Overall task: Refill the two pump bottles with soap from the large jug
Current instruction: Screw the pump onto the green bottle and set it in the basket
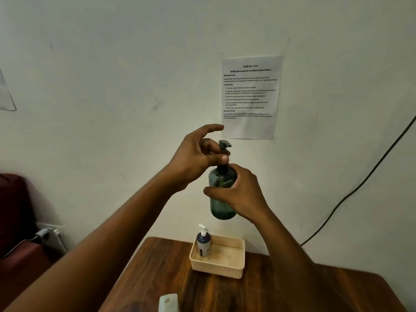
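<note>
Above the basket, our right hand clamps the green pump bottle; left hand fingers pinch its pump collar. Likely tightening; next, basket placement.

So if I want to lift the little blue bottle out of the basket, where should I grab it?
Probably around its round body, coming from the left. The little blue bottle stands upright in the basket's left corner, taller than the rim, so its upper body is clear to wrap. The thin white pump on top looks like a poorer handle.
</note>
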A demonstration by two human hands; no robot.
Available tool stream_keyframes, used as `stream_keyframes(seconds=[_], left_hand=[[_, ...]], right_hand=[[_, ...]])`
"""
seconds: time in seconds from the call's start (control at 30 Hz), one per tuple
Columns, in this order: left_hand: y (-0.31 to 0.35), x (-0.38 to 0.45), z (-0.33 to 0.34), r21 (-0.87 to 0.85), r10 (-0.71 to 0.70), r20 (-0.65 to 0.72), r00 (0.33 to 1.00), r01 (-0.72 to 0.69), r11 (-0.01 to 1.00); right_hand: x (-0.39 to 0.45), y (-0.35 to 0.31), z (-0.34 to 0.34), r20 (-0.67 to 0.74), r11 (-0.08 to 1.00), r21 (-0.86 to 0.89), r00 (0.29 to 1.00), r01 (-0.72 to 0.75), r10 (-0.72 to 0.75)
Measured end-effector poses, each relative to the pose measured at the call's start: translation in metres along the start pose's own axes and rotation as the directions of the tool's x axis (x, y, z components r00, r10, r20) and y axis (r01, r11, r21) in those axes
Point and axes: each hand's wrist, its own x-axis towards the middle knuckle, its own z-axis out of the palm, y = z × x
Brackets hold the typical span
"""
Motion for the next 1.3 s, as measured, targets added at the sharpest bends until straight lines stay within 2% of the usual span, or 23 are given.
stream_keyframes(seconds=[0.13,0.23,0.27,0.37,0.43,0.5,0.6,0.7,0.77,0.87,0.93,1.0,1.13,1.3], left_hand=[[0.000,0.001,-0.008,-0.128,-0.058,0.178,0.982,0.081,0.988],[0.002,0.002,-0.011,-0.151,-0.059,0.237,0.970,0.097,0.984],[0.003,0.002,-0.010,-0.123,-0.054,0.209,0.976,0.081,0.989],[0.005,0.003,0.000,0.035,-0.018,-0.013,1.000,0.019,0.999],[0.004,0.005,0.004,0.027,-0.004,-0.066,0.998,0.006,1.000],[0.003,0.005,-0.001,-0.052,-0.034,-0.014,0.999,0.033,0.998],[0.004,0.004,-0.010,-0.171,-0.088,0.167,0.982,0.117,0.978],[0.007,0.004,-0.013,-0.177,-0.120,0.266,0.956,0.171,0.969],[0.010,0.004,-0.011,-0.136,-0.120,0.228,0.966,0.154,0.979],[0.011,0.003,-0.001,-0.013,-0.069,-0.023,0.997,0.069,0.998],[0.008,0.003,0.004,0.001,-0.014,-0.079,0.997,0.014,1.000],[0.009,0.004,0.001,0.005,-0.016,-0.043,0.999,0.016,1.000],[0.013,0.005,-0.006,-0.130,-0.043,0.117,0.992,0.058,0.990],[0.013,0.004,-0.010,-0.102,-0.062,0.191,0.980,0.083,0.991]], right_hand=[[-0.001,0.002,-0.003,0.013,0.998,0.058,1.000,-0.004,0.003],[0.002,0.001,-0.005,0.000,0.999,0.047,1.000,-0.005,0.005],[0.003,-0.001,-0.005,-0.007,0.999,0.032,1.000,0.003,-0.003],[0.006,-0.004,-0.005,-0.026,1.000,-0.001,0.999,0.028,-0.028],[0.005,-0.005,-0.005,-0.023,0.999,-0.001,0.999,0.038,-0.038],[0.003,-0.003,-0.006,-0.010,0.999,0.012,0.999,0.034,-0.034],[0.002,-0.002,-0.009,0.015,0.999,0.033,0.999,0.029,-0.030],[0.001,-0.001,-0.009,0.005,0.999,0.039,1.000,0.018,-0.018],[0.003,-0.005,-0.010,-0.013,0.999,0.021,0.999,0.033,-0.032],[0.005,-0.010,-0.012,-0.027,0.998,-0.026,0.998,0.064,-0.064],[0.005,-0.010,-0.011,-0.031,0.997,-0.036,0.997,0.069,-0.070],[0.004,-0.009,-0.012,-0.019,0.997,-0.030,0.998,0.066,-0.067],[0.001,-0.007,-0.016,0.020,0.997,0.012,0.997,0.071,-0.071],[0.001,-0.005,-0.014,0.005,0.999,0.020,0.999,0.036,-0.036]])
